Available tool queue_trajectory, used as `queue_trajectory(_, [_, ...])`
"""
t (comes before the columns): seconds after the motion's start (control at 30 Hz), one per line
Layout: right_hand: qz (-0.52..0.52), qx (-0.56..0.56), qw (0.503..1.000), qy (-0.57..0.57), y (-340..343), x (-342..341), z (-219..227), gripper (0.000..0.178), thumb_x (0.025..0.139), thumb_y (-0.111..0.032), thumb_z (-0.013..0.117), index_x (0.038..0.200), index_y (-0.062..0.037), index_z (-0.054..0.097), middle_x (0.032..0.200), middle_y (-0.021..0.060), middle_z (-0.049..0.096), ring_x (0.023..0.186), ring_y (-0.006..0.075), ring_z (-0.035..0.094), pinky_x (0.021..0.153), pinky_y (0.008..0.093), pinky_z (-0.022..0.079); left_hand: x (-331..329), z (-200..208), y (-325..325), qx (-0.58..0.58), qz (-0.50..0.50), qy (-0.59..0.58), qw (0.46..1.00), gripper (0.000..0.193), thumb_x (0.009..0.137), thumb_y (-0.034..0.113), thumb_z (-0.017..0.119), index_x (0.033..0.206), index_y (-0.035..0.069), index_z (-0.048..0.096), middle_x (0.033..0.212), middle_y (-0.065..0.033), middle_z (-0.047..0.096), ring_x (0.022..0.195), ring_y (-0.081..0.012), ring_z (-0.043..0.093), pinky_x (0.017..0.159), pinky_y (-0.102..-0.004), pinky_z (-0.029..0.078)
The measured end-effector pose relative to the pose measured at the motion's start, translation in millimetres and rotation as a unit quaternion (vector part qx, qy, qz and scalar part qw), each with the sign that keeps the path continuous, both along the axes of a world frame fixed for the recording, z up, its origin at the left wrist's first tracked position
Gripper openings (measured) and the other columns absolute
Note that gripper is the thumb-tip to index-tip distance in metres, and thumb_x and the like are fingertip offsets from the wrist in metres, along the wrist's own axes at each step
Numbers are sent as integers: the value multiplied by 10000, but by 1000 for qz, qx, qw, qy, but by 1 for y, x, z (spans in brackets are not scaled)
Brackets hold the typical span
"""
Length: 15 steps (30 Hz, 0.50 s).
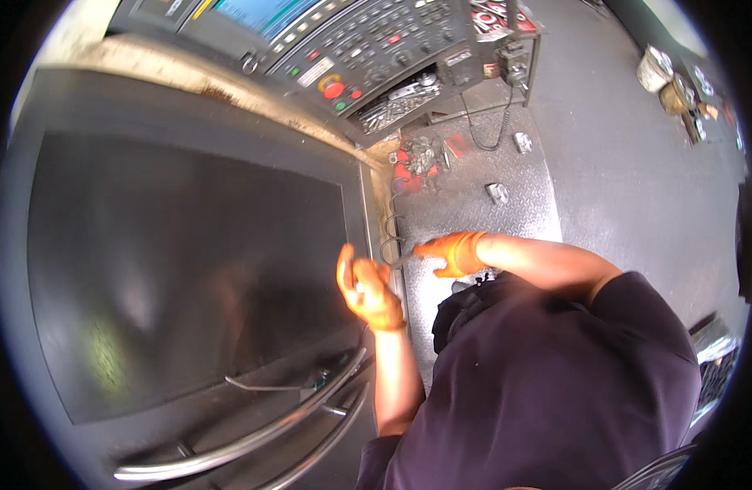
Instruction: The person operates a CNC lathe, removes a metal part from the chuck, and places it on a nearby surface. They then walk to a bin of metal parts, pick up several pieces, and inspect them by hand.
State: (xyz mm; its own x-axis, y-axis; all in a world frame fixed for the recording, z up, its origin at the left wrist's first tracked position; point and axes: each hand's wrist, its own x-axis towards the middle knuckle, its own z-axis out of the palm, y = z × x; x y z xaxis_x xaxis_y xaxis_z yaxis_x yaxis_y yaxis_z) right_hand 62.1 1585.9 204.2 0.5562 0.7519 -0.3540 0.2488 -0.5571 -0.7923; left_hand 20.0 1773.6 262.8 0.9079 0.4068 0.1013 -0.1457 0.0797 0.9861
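Note:
Both hands wear orange gloves. My left hand (373, 298) is raised in front of the dark machine door, one finger up and the others curled. A small pale spot shows among its curled fingers; whether it is a held part, I cannot tell. My right hand (458, 251) reaches in from the right, its fingertips pointing at the left hand. A thin dark strip-like thing (404, 260) spans the gap between the hands and seems pinched at the right fingertips. Its kind is unclear. Behind it, a coiled hose (391, 237) hangs along the door's edge.
The machine door (188, 253) has curved metal handles (253, 441) at the lower left. Above is a control panel (368, 61) with a red stop button (333, 87) and a tray of tools (400, 102). Metal parts (497, 193) and red items (413, 167) lie on the tread-plate platform (523, 224).

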Motion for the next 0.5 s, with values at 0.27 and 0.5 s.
queue_trajectory(0.27, [-259,-192,940,-109,-103,25,-72,335,930,-346,591,1131,-85,651,1123,180,674,1064,407,630,911,505,495,123,-49,-72,-233,-159,131,950,476,933,109,604,1378,57,444,915,-37,569,688,-105,522,659,-295,481])
queue_trajectory(0.5, [-267,-223,937,-22,-81,43,-90,203,886,-278,576,940,-112,681,985,134,711,917,372,681,791,500,533,189,-128,-92,-268,-237,189,914,483,930,126,686,1342,94,437,960,-33,601,809,-161,585,754,-338,484])
